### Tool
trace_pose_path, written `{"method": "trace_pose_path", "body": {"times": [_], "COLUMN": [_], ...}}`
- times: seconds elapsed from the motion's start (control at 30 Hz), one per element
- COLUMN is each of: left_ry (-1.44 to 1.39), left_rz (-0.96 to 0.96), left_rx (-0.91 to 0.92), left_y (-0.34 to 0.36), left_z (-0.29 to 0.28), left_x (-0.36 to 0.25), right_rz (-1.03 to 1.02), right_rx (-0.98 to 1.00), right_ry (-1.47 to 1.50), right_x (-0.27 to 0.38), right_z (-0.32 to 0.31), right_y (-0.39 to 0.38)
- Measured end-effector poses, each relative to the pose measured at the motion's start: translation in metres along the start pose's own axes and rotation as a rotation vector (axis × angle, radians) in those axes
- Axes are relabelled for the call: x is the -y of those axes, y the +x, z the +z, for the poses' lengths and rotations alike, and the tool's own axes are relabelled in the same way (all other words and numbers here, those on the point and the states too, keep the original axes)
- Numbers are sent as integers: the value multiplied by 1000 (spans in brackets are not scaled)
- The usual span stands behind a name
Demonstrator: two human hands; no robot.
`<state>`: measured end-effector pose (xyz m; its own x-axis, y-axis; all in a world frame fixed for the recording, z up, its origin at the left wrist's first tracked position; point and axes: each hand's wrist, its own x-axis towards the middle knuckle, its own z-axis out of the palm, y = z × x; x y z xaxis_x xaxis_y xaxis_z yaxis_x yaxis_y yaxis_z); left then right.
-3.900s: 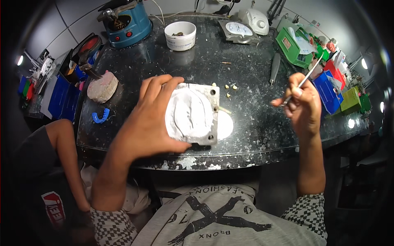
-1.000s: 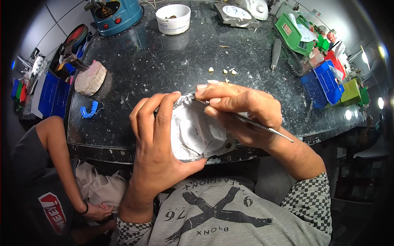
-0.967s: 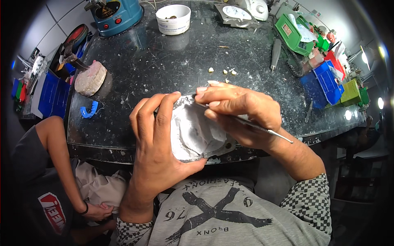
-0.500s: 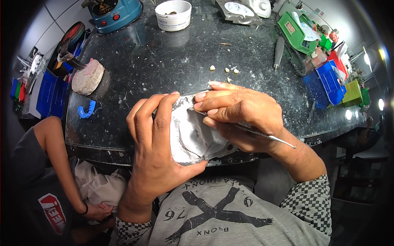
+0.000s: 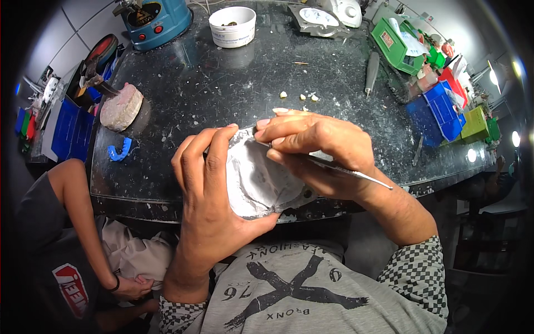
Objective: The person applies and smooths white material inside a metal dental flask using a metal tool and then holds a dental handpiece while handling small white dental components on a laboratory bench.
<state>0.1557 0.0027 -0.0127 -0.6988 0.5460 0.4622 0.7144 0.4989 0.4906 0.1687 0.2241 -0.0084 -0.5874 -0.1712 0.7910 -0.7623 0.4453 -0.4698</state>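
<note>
A metal flask filled with white plaster [image 5: 251, 178] is held at the bench's front edge. My left hand [image 5: 207, 189] is closed round its left side, fingers over the upper edge and thumb along the near edge. My right hand [image 5: 322, 150] is bent over the flask's upper right part, pinching a thin metal instrument [image 5: 367, 178]; the instrument's shaft sticks out toward my wrist, and its working tip is hidden under my fingertips. Several small pale pieces [image 5: 303, 97] lie on the bench beyond my hands.
The dark bench [image 5: 183, 89] holds a blue burner [image 5: 158, 22], white tub [image 5: 232, 30], plaster block [image 5: 120, 108], blue tray [image 5: 119, 149], grey handled tool [image 5: 371, 75], green bin [image 5: 392, 47] and blue bins [image 5: 439, 114]. A seated co-worker's arm [image 5: 92, 222] is at lower left.
Since the earliest frame my right hand came down from the right onto the flask with the instrument, and the flask moved toward me. In the last second both hands shifted slightly left.
</note>
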Motion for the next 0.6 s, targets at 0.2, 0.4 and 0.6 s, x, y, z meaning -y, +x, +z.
{"method": "trace_pose_path", "body": {"times": [0.2,0.4,0.6], "left_ry": [-5,-26,-40], "left_rz": [-6,-7,28], "left_rx": [5,28,59], "left_y": [0,0,2], "left_z": [0,-1,-4], "left_x": [0,1,4], "right_rz": [2,-65,-267], "right_rx": [134,211,346], "right_ry": [-23,-103,-290], "right_x": [2,3,9], "right_z": [-6,-10,-13], "right_y": [5,15,32]}}
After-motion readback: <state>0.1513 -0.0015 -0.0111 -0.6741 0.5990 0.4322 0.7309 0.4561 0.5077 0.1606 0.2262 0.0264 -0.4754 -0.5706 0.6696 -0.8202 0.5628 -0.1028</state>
